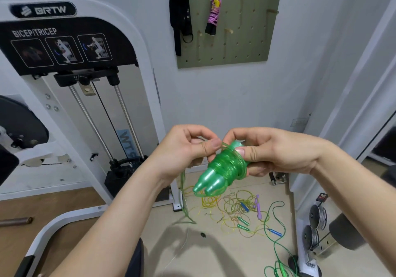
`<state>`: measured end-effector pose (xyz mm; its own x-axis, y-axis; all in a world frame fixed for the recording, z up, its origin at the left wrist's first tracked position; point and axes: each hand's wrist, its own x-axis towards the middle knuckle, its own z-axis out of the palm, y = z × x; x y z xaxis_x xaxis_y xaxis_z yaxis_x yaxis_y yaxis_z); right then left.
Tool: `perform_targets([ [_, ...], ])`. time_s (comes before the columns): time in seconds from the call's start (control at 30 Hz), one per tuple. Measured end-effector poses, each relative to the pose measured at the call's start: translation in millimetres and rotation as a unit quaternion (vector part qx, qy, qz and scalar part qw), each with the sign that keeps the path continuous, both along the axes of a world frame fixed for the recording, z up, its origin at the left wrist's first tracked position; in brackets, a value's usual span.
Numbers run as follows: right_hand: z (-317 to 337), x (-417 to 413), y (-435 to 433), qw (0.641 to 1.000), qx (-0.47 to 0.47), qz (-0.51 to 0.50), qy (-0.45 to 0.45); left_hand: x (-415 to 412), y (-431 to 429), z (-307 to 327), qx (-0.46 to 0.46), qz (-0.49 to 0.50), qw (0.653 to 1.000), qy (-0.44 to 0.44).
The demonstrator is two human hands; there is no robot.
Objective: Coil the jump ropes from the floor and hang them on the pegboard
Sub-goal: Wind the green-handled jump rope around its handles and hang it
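Observation:
A green jump rope has its two handles side by side with the cord wound tightly round them. My right hand grips the upper ends of the handles. My left hand pinches the loose cord just beside the winding; a strand hangs from it down to the floor. A tangle of jump ropes lies on the floor below, with yellow, green, blue and purple handles. The olive pegboard hangs on the wall above, with one coiled pink rope on a peg.
A white BRTW weight machine fills the left side. Black straps hang at the pegboard's left edge. Dumbbells on a rack stand at the lower right, with another green rope on the floor beside them.

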<state>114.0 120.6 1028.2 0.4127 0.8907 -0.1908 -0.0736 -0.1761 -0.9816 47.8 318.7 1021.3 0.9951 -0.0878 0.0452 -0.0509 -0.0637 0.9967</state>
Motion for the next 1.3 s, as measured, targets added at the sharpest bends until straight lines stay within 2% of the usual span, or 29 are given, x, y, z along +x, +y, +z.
perform_targets([
  [0.1,-11.4,3.4,1.6,0.994,0.086,0.025,0.069,5.5,-2.8,-10.2,-0.093,0.007,0.995,0.022],
  [0.2,-20.6,4.5,2.1,0.988,0.125,0.019,0.093,8.6,-4.2,-20.2,-0.161,0.014,0.987,0.011],
  [0.33,-27.4,4.3,1.0,0.983,0.145,-0.009,0.108,7.7,-5.4,-26.2,-0.215,0.056,0.975,-0.002],
  [0.47,-27.0,-5.2,8.5,0.972,0.206,-0.002,0.111,11.3,-12.2,-37.8,-0.252,0.091,0.963,0.027],
  [0.53,-25.3,-11.1,17.6,0.961,0.243,-0.053,0.117,11.8,-20.7,-43.3,-0.237,0.125,0.963,0.025],
  [0.6,-23.9,-13.4,27.9,0.948,0.251,-0.155,0.118,10.8,-30.9,-48.3,-0.213,0.163,0.963,-0.008],
  [0.7,-27.9,-15.6,40.5,0.922,0.175,-0.343,0.042,10.7,-37.1,-60.5,-0.124,0.215,0.969,-0.015],
  [0.8,-42.7,-16.3,48.9,0.892,0.124,-0.430,-0.072,8.5,-37.3,-67.9,0.048,0.214,0.975,-0.027],
  [0.9,-55.5,-8.7,47.5,0.833,0.042,-0.503,-0.226,0.6,-37.2,-66.6,0.236,0.189,0.949,-0.085],
  [1.0,-59.8,-8.5,44.2,0.790,-0.054,-0.465,-0.396,-5.3,-30.9,-58.5,0.391,0.199,0.881,-0.178],
  [1.1,-61.0,-16.7,46.4,0.714,-0.076,-0.430,-0.548,-3.7,-24.5,-47.1,0.501,0.181,0.808,-0.252],
  [1.17,-61.3,-18.2,46.9,0.674,-0.098,-0.397,-0.616,-1.8,-19.4,-39.3,0.553,0.169,0.764,-0.286],
  [1.23,-61.5,-14.7,42.5,0.677,-0.116,-0.370,-0.625,0.0,-10.4,-31.5,0.570,0.162,0.743,-0.311],
  [1.3,-59.7,-12.6,36.4,0.703,-0.110,-0.332,-0.619,3.2,1.4,-25.8,0.571,0.161,0.731,-0.338],
])
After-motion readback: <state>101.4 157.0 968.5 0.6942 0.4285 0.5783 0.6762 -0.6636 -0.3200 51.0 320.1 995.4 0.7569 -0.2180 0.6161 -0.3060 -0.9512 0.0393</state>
